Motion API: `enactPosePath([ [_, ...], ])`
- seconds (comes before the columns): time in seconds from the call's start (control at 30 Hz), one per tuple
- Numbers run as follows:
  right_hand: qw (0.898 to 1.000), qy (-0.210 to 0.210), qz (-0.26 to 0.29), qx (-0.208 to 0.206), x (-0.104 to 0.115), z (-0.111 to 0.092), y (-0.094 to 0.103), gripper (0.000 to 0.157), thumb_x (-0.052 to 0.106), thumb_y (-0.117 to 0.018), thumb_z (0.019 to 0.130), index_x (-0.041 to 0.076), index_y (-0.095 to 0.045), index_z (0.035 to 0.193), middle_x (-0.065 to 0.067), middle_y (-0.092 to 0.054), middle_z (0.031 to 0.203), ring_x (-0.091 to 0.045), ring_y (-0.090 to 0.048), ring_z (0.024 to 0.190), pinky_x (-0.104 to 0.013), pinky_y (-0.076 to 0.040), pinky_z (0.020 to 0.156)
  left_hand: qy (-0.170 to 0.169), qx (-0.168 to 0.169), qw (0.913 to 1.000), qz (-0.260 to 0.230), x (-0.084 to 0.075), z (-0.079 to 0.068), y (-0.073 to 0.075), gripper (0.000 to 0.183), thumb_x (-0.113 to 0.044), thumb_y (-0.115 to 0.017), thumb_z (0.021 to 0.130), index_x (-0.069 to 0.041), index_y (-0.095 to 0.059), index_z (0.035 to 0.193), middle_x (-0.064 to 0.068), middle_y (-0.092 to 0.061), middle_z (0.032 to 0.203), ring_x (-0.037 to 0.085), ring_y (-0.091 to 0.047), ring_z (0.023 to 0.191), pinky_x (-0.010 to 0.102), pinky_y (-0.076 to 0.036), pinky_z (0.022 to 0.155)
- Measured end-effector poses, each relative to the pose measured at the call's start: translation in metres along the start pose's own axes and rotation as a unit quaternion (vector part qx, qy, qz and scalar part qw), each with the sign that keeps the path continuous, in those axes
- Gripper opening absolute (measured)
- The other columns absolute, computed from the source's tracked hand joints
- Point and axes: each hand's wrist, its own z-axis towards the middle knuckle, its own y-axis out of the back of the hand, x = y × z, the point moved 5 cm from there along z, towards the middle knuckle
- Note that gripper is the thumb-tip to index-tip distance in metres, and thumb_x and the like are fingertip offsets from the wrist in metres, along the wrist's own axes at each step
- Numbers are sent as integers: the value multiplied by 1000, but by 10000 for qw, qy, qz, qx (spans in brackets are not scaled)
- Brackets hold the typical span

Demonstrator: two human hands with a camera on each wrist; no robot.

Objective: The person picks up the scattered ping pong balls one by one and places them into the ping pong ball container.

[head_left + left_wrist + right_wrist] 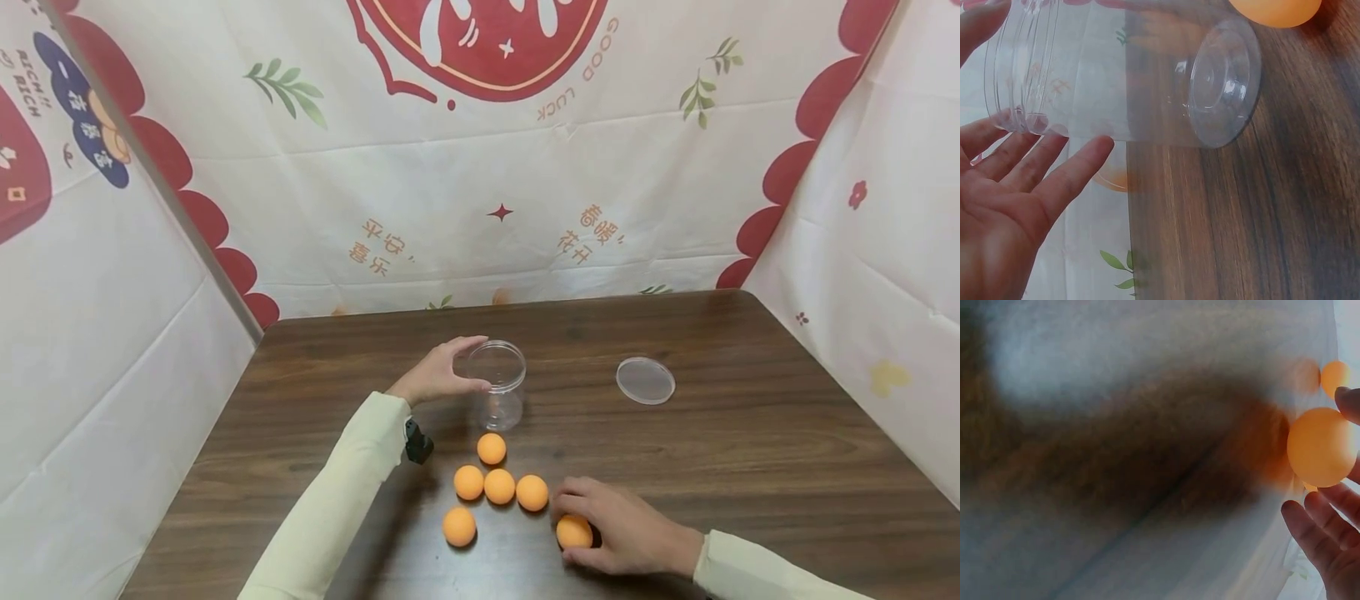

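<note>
My left hand (438,373) holds a clear plastic jar (501,410) by its open rim, thumb on the near side and fingers on the far side. In the left wrist view, the see-through jar (1225,87) shows its base on the wood. My right hand (630,529) is low on the table at the front right, its thumb and fingers around an orange ping-pong ball (573,532). The right wrist view has this ball (1320,449) between the thumb and the fingers. More orange ping-pong balls (499,487) lie loosely grouped between the jar and my right hand.
A round clear lid (646,381) lies flat on the dark wooden table (750,450), right of the jar. One ball (491,448) sits just in front of the jar; another (459,527) is nearest the front. Printed white cloth (465,217) hangs behind and at both sides.
</note>
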Motion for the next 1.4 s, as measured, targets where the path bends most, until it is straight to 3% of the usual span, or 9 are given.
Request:
enactPosePath([
  [0.23,9985,-26,442,313,-1,0,-4,23,33,-74,82,25,-62,100,17,-53,94,7,-45,76,-14,-42,62,2,-12,10000,-4,1,0,1,74,-25,-76,81,-9,-41,144,11,-46,144,28,-45,131,50,-38,106],
  [0.5,9953,-27,546,796,-1,-1,-8,22,30,-73,82,25,-63,101,18,-53,91,9,-43,75,-14,-41,62,32,-19,10000,-51,1,-2,1,75,-24,-77,80,-8,-41,144,12,-47,143,28,-46,130,49,-39,106],
  [0.9,9928,65,458,1102,2,4,-5,23,25,-75,79,25,-66,101,17,-56,95,9,-45,76,-14,-43,63,77,0,9998,-197,1,-1,3,76,-25,-77,80,-8,-40,145,11,-46,144,28,-44,132,51,-36,107],
  [1.07,9887,-160,562,1379,5,10,6,22,23,-75,80,24,-65,100,18,-53,93,8,-44,73,-14,-41,61,40,46,9997,-245,0,-1,3,76,-25,-76,81,-8,-39,145,11,-45,145,29,-43,133,53,-35,108],
  [1.4,9906,-316,-28,1333,6,39,52,26,20,-77,76,17,-68,100,14,-55,91,4,-45,72,-17,-42,61,-40,70,9993,-358,0,-2,3,77,-23,-77,81,-6,-39,145,15,-47,143,28,-43,133,52,-35,108],
])
